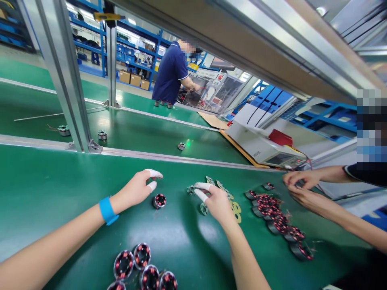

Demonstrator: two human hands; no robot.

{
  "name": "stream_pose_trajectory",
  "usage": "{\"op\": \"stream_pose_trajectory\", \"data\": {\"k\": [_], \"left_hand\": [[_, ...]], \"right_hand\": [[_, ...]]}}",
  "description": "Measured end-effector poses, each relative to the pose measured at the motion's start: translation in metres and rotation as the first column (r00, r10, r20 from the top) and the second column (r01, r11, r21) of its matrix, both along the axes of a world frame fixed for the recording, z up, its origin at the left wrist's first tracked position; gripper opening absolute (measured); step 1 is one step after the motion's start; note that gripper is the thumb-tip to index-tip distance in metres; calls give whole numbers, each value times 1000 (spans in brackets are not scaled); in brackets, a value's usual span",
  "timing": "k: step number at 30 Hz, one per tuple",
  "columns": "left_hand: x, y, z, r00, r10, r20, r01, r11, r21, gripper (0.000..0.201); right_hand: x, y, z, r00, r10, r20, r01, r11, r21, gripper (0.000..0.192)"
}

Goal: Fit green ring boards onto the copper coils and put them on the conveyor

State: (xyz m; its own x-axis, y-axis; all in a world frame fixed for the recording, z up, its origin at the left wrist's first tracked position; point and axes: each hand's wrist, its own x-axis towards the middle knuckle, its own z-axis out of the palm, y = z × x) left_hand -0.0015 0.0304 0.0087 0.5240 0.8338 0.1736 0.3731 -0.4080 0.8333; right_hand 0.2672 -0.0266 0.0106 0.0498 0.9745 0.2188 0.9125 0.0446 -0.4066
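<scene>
In the head view, the left hand (137,189) lies low over the green bench top (60,193), a blue wristband (107,210) on its wrist and white cots on its forefinger and thumb; those two fingers are spread a little apart and grip nothing; a single wound coil (159,200) with red-brown wire stands on the bench just beside and below the fingertips, apart from them; the right hand (216,201) rests over a small heap of green ring-shaped boards (225,191), its cotted fingers curled down and touching the nearest of them; whether it has one pinched cannot be told, since the palm hides the underside; a green part (204,208) lies just beside the thumb side of that hand; near the lower edge a cluster of finished coils (142,266) sits between the two forearms; to the right a row of dark wound coils (276,219) runs along the bench, and a co-worker's two hands (298,187) reach in over its far end, fingers close together on something too small to make out; behind them stands a white instrument (266,147) with a red part on top; on the farther belt lie a few stray coils (102,135); a person in a dark blue shirt (171,74) stands at a machine well beyond.
</scene>
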Motion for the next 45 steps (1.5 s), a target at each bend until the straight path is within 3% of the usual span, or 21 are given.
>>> {"op": "stream_pose_trajectory", "data": {"k": [6,11,16,20,25,28,30,32,34,41,45], "left_hand": [[12,-16,3,999,-40,28,36,990,138,18],[19,-23,0,999,-44,-30,48,991,129,18],[22,-25,1,996,-81,-25,82,995,59,23],[23,-25,0,999,0,47,2,1000,-31,25],[24,-26,0,999,0,43,4,997,-80,31],[17,-24,-4,998,19,-65,-16,999,48,27],[11,-21,-8,978,48,-203,-13,986,169,45],[6,-20,-13,942,45,-332,36,971,235,56],[4,-19,-17,914,16,-406,97,961,258,49],[7,-21,-17,867,21,-497,170,926,337,42],[8,-23,-16,859,38,-511,167,922,350,40]], "right_hand": [[-24,3,-6,977,151,-150,-146,988,49,23],[-43,-2,-8,936,210,-281,-201,978,61,26],[-70,-11,-5,829,236,-507,-198,972,127,23],[-83,-19,-3,888,203,-412,-135,973,187,32],[-86,-24,-5,962,163,-217,-121,974,193,33],[-77,-18,-8,969,111,-221,-74,983,171,35],[-69,-12,-10,952,56,-301,-21,993,120,37],[-62,-5,-13,910,24,-413,-4,999,49,38],[-59,-1,-16,865,27,-501,-32,999,0,37],[-72,-3,-15,799,79,-596,-146,987,-65,31],[-77,-6,-11,810,104,-577,-186,979,-85,29]]}}
